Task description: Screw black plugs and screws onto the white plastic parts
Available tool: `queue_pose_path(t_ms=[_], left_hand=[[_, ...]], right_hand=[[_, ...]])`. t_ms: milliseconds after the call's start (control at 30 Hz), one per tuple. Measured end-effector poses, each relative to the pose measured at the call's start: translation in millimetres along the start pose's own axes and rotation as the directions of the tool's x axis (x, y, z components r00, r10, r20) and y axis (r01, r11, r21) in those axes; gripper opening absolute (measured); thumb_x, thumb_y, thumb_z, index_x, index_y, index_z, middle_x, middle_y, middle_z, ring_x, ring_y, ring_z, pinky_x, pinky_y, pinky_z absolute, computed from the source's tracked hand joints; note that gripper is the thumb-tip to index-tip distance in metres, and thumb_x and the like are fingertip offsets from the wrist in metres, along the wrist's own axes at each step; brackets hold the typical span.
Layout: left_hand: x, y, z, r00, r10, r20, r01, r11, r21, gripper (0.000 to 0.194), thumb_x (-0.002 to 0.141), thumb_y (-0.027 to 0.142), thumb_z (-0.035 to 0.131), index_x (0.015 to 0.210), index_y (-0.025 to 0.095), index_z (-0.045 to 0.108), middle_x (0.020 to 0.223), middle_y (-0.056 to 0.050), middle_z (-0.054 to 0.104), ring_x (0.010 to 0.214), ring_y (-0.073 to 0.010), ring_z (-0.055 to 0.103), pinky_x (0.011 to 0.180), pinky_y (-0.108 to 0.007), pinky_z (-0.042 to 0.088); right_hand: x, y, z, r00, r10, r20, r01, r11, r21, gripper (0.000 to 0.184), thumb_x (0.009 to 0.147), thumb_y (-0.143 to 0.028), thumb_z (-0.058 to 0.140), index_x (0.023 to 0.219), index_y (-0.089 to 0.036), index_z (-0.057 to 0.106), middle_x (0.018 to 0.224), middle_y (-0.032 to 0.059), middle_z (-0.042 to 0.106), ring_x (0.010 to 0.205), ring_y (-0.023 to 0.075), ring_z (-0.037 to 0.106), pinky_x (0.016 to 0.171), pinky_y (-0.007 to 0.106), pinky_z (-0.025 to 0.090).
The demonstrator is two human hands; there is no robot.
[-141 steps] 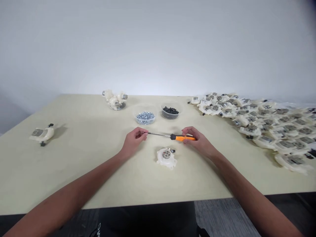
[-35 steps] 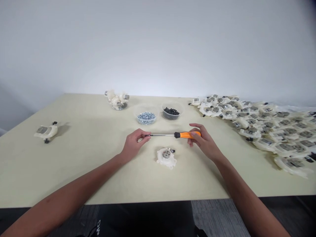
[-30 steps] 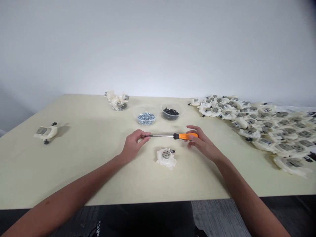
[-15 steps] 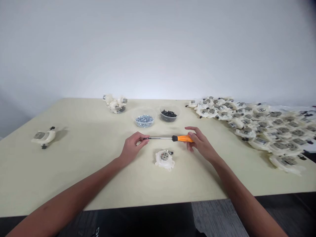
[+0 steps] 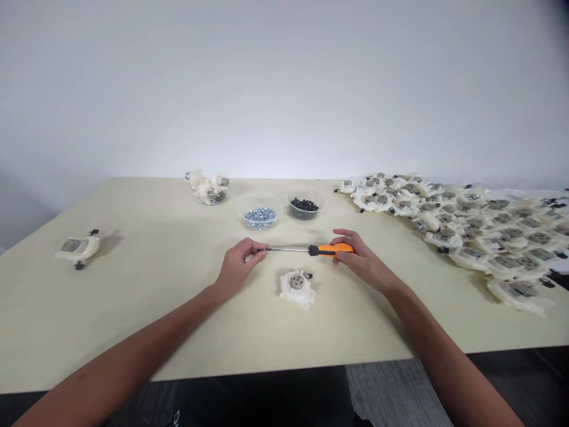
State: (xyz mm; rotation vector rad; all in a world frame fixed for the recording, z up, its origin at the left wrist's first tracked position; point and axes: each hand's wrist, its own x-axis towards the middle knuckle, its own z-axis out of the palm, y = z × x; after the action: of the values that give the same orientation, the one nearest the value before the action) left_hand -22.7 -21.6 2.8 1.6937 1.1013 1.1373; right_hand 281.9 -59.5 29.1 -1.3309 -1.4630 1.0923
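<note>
Left hand (image 5: 237, 267), right hand (image 5: 362, 261) bare, forearms (image 5: 133, 338) too; dark clothing (image 5: 267, 406) below, small white lettering (image 5: 176, 416).

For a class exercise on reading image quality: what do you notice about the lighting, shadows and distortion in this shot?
In the head view, soft light brightens the wall toward its middle, a dark patch sits in the top right corner, the white part on the table casts a faint shadow to its right, and the wide lens makes the table's left edge seem to slant steeply.
</note>
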Motion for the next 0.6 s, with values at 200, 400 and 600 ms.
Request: queue_pose_path(t_ms=[200,400,600], left_hand=[[0.1,-0.2,-0.9,0.999,0.027,0.017,-0.028,0.999,0.041,0.019,0.081,0.037,0.063,0.088,0.02,0.068,0.096,-0.006,0.069,0.084,-0.017,0.063,0.075,-0.029,0.05],[0.6,0.3,-1.1,1.0,-0.016,0.015,0.016,1.0,0.002,0.02,0.082,0.037,0.063,0.088,0.018,0.066,0.095,-0.005,0.069,0.078,-0.0149,0.063,0.076,-0.029,0.05],[-0.8,-0.2,-0.1,1.0,-0.002,0.022,0.002,1.0,0.006,0.019,0.082,0.037,0.063,0.088,0.019,0.067,0.094,-0.005,0.068,0.081,-0.0155,0.063,0.074,-0.029,0.049]], right_hand=[[0.6,1.3,-0.5,0.999,0.043,0.011,-0.042,0.999,-0.007,0.04,0.095,-0.052,0.037,0.12,-0.023,0.05,0.067,-0.0013,0.054,0.053,0.0143,0.054,0.051,0.03,0.044],[-0.5,-0.4,-1.2,0.997,-0.072,0.006,0.072,0.997,-0.024,0.044,0.086,-0.041,0.06,0.126,-0.031,0.045,0.109,0.0031,0.059,0.08,0.0154,0.062,0.083,0.037,0.049],[-0.1,-0.9,-0.5,1.0,0.026,0.017,-0.025,0.996,-0.082,0.037,0.092,-0.048,0.046,0.123,-0.026,0.047,0.082,0.001,0.061,0.062,0.0148,0.059,0.065,0.035,0.051]])
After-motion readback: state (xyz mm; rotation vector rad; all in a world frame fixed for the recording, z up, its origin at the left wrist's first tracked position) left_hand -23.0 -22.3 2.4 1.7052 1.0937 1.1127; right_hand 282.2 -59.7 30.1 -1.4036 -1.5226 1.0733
